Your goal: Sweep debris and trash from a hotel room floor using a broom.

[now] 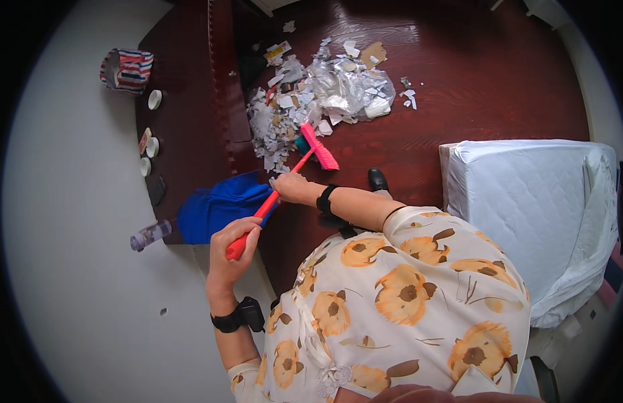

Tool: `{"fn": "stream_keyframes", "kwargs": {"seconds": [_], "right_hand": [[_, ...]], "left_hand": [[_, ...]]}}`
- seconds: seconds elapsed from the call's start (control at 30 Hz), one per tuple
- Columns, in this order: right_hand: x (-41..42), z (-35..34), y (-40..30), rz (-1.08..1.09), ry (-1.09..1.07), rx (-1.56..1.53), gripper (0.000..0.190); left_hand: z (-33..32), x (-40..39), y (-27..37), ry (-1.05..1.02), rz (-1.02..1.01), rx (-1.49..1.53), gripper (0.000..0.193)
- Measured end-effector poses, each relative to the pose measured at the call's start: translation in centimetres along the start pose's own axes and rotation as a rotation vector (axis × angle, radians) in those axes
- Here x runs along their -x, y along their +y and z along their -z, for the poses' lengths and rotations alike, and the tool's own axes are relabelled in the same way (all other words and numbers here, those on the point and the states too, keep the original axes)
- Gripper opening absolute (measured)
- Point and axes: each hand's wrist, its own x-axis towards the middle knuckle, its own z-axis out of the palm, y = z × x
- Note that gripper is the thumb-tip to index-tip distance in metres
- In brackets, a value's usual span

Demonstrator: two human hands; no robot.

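My left hand (236, 247) is closed around the upper end of a red broom handle (267, 204). Farther down the same handle, my right hand (291, 187) grips it. The handle slants up to a pink bristled broom head (319, 147), which lies at the near edge of a heap of paper scraps (281, 121). Crumpled clear plastic (341, 83) covers the heap's right part. A teal piece (302, 145) shows behind the broom head; what it is, I cannot tell. A few white scraps (409, 95) lie apart to the right on the dark red wooden floor (467, 90).
To the left stands a dark wooden furniture piece (185, 101) with a blue cloth (220, 209), a clear bottle (151, 235), round white containers (152, 147) and a striped fabric bag (127, 71). A white-covered mattress (513, 216) is at right. My black shoe (377, 179) is between.
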Motion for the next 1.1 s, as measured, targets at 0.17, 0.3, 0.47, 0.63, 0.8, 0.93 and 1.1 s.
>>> {"fn": "stream_keyframes", "kwargs": {"seconds": [0.17,0.3,0.47,0.63,0.8,0.93,1.1], "right_hand": [[-2.0,-2.8,-2.6,0.138,0.064,-0.175,0.017],[-1.4,-2.2,-4.9,0.219,0.060,-0.273,0.016],[0.4,1.1,-7.1,0.257,-0.063,-0.121,0.021],[1.6,3.9,-6.8,0.237,-0.136,0.048,0.017],[3.8,7.5,-6.4,0.095,-0.058,0.130,0.019],[6.5,9.9,-4.2,-0.128,0.051,0.240,0.021],[10.2,12.8,0.1,-0.384,0.106,0.370,0.020]], "left_hand": [[-1.2,0.8,2.2,-0.041,0.028,-0.252,0.006],[0.1,2.6,3.7,0.030,0.079,-0.243,0.007],[2.0,5.2,4.9,0.132,0.053,-0.178,0.008],[3.4,6.7,4.1,0.103,-0.112,-0.078,0.008],[4.3,6.0,3.1,0.000,-0.233,0.053,0.009],[3.3,3.3,1.3,-0.127,-0.415,0.168,0.009],[0.2,-2.3,0.0,-0.244,-0.572,0.212,0.009]]}}
